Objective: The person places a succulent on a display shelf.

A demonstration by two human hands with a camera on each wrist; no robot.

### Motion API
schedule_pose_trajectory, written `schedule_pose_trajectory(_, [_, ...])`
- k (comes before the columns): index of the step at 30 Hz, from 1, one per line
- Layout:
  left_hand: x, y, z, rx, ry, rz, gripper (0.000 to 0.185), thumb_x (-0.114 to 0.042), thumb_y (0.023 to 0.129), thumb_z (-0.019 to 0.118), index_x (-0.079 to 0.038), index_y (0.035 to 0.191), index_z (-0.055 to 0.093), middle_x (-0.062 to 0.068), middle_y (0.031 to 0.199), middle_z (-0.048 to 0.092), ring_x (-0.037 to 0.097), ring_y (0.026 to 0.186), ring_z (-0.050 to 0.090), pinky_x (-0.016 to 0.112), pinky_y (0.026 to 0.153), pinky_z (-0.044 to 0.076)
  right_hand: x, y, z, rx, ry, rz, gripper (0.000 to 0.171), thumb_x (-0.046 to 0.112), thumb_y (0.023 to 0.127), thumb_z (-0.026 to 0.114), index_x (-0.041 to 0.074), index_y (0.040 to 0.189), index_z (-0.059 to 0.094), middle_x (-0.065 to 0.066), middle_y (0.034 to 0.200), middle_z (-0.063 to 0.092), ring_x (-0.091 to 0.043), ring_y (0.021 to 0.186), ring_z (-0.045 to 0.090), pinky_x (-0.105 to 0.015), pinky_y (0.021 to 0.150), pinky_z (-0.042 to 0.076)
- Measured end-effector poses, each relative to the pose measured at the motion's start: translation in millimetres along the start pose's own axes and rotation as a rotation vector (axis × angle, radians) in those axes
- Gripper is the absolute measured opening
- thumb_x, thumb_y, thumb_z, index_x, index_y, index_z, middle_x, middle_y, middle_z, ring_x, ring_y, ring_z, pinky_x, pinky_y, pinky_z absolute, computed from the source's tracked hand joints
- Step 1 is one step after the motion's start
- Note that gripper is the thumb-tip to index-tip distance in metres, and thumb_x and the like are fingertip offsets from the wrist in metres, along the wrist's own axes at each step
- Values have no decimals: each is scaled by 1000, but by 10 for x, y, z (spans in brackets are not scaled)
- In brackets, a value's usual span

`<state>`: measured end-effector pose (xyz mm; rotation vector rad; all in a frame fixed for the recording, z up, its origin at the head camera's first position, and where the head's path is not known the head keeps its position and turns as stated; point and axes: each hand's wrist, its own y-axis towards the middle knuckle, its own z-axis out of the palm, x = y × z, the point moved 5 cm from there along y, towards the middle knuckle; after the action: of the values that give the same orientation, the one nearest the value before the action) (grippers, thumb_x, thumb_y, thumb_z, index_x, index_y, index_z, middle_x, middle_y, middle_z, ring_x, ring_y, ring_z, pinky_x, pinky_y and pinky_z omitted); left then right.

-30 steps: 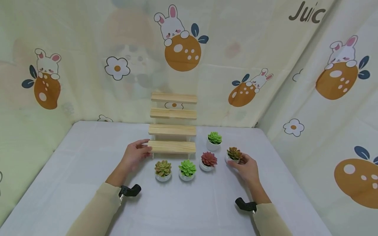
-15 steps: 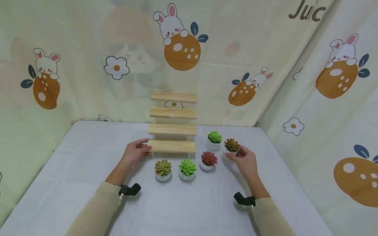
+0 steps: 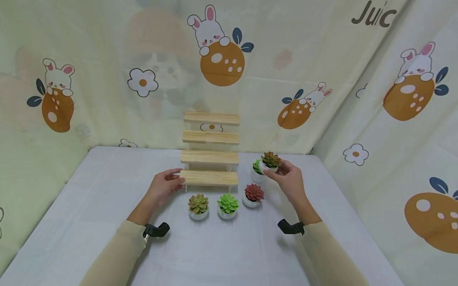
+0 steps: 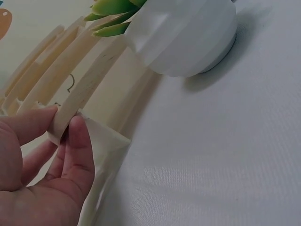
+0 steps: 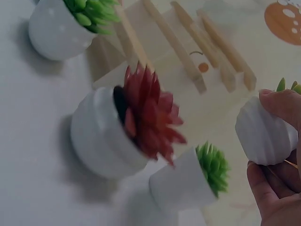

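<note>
My left hand pinches the left end of the lowest board of a tiered wooden display stand; the left wrist view shows thumb and fingers on the board's tip. My right hand holds a potted succulent with brownish-green leaves, its white ribbed pot between thumb and fingers. Raised above the table, it partly covers a green potted succulent behind it in the head view. A red potted succulent stands just right of the stand.
In front of the stand are an olive potted succulent and a bright green potted succulent. The white-covered table meets a printed curtain right behind the stand; another curtain hangs on the right.
My right hand has lifted the brownish-green succulent and carried it leftward and away from me, toward the stand. The left hand has stayed at the lowest board.
</note>
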<state>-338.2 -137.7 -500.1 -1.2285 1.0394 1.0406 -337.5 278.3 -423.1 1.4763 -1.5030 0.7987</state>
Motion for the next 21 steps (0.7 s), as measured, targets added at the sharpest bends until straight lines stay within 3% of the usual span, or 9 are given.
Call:
schedule_pose_trajectory(7, [19,14,-15,33,-9,6,56,-6,97,69,-2,150,49,10,115,58,12,88,68,26,84,64,298,181,190,41,18,-63,72,45,81,86,13,140,61,-9,133,68,-20,116,64,-8,86,55])
schedule_pose_trajectory(13, [16,18,-17,53,-4,20,56,-4,97,68,-1,150,49,12,117,59,12,90,68,25,85,64,588,330,385,83,88,-120,66,39,82,87,14,138,63,-10,128,70,-17,106,66,-14,83,58])
schedule_pose_trajectory(21, [25,19,-27,51,3,17,57,-4,97,68,-1,150,48,12,117,58,12,90,68,26,86,64,947,539,639,127,70,-153,66,47,81,85,20,137,65,-7,124,70,-20,105,65,-33,89,60])
